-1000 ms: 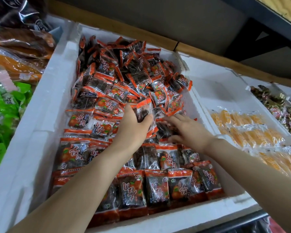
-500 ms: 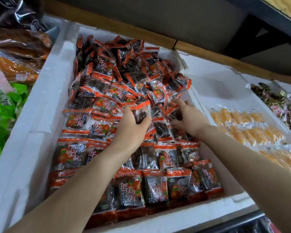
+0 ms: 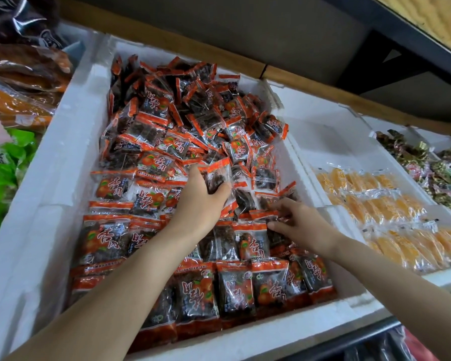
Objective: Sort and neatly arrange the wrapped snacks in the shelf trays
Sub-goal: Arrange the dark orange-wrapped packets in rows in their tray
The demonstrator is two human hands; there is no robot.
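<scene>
A white foam tray holds several orange-and-clear wrapped snack packets. Those at the front lie in neat rows; those at the back are a loose heap. My left hand is in the tray's middle and grips an upright stack of packets between thumb and fingers. My right hand is lower right of it. Its fingers pinch a packet lying at the right end of a row.
A second foam tray to the right holds yellow wrapped snacks. Farther right lies a tray of mixed foil sweets. Green packets and orange bags fill the left side. A wooden shelf edge runs behind.
My right hand drew back from the heap toward me and down with a packet, to the right end of a row. My left hand kept its stack and barely moved.
</scene>
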